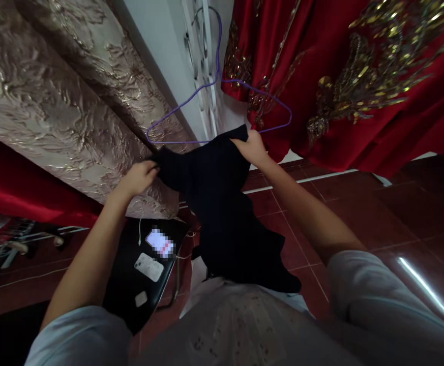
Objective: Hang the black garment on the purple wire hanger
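Note:
A black garment [222, 203] is stretched between my two hands and hangs down in front of my body. My left hand [141, 178] is closed on its upper left corner. Near its upper right edge, my right hand [254, 147] pinches the cloth between thumb and fingers. Just behind the garment's top hangs a purple wire hanger [185, 105], its hook at a white metal lattice. Part of the hanger's lower bar is hidden by the cloth. Which piece of clothing the garment is, I cannot tell.
Red satin with gold sequins [344, 101] hangs at right, textured beige fabric [92, 101] at left. On a black seat or table [122, 284] lie a lit phone [159, 243], a white phone [149, 267] and a small pale square [141, 299]. The floor [301, 229] is red tile.

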`<state>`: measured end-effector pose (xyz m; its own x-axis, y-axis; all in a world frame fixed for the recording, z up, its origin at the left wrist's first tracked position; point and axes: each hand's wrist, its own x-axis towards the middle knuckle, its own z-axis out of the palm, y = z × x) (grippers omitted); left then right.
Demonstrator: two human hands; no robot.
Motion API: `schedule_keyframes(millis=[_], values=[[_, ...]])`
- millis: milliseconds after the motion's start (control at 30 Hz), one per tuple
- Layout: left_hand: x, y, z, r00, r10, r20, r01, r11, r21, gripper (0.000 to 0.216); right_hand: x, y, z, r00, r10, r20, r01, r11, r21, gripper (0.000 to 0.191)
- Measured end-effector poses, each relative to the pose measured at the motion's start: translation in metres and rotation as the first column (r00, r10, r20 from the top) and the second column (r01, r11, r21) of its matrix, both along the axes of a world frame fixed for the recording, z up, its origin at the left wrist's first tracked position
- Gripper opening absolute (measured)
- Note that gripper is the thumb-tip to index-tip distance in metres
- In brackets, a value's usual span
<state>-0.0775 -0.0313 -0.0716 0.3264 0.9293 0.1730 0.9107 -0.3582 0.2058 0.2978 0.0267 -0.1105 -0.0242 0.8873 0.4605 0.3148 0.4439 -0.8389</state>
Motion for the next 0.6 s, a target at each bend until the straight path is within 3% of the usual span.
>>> schedule_keyframes(millis=[100, 200, 267, 400, 467, 533, 600], values=[[0.017, 0.0, 0.026, 0.983, 0.066, 0.171, -0.113, 0.953, 0.281, 0.028, 0.016, -0.018, 0.012, 0.997, -0.074, -0.028, 0.075, 0.997, 0.028, 0.007], [0.056, 0.006, 0.053, 0.944, -0.023, 0.329, -0.107, 0.922, 0.372, 0.025, 0.019, -0.033, 0.025, 0.992, -0.12, -0.043, 0.12, 0.993, 0.0, 0.009], [0.083, 0.012, 0.065, 0.915, -0.149, 0.375, -0.015, 0.917, 0.399, 0.013, 0.017, -0.044, 0.03, 0.996, -0.077, -0.044, 0.076, 0.997, -0.027, 0.011], [0.107, 0.024, 0.071, 0.917, -0.273, 0.291, 0.137, 0.9, 0.415, 0.026, 0.029, -0.07, 0.041, 0.998, 0.067, 0.02, -0.068, 0.997, 0.039, 0.012], [0.106, 0.029, 0.072, 0.927, -0.284, 0.245, 0.182, 0.911, 0.37, 0.028, 0.047, -0.079, 0.05, 1.0, 0.0, -0.009, 0.002, 0.985, 0.171, 0.034], [0.1, 0.033, 0.074, 0.935, -0.274, 0.225, 0.192, 0.925, 0.328, 0.029, 0.071, -0.081, 0.061, 0.986, -0.123, -0.113, 0.15, 0.947, 0.283, 0.059], [0.095, 0.035, 0.078, 0.941, -0.254, 0.223, 0.182, 0.937, 0.298, 0.027, 0.096, -0.078, 0.073, 0.969, -0.193, -0.152, 0.228, 0.937, 0.264, 0.066]])
